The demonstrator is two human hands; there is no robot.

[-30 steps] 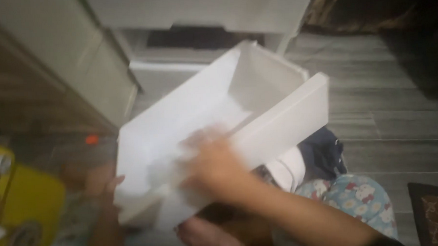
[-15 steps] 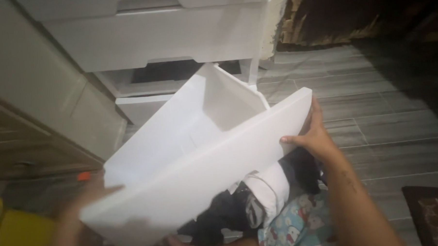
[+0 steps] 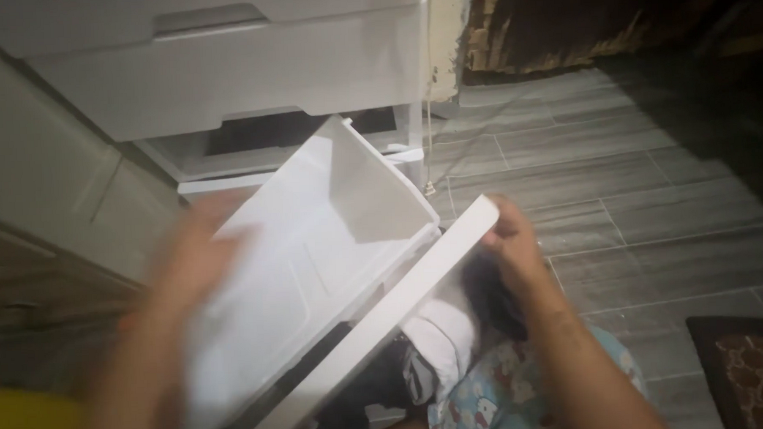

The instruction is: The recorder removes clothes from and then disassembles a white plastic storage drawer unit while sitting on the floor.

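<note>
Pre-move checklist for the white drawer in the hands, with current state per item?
1. Right hand grips the drawer front panel at its far end: ok.
2. Left hand on the white drawer at its left side wall: blurred, exact grip cannot tell.
3. Drawer level: not ok, it is tilted.
4. Drawer interior free of items: ok, only bare white plastic shows.
5. Open slot in the white cabinet unobstructed: cannot tell, it is dark inside.
6. Space under the drawer: not ok, a pile of clothes lies directly below the front panel.
</note>
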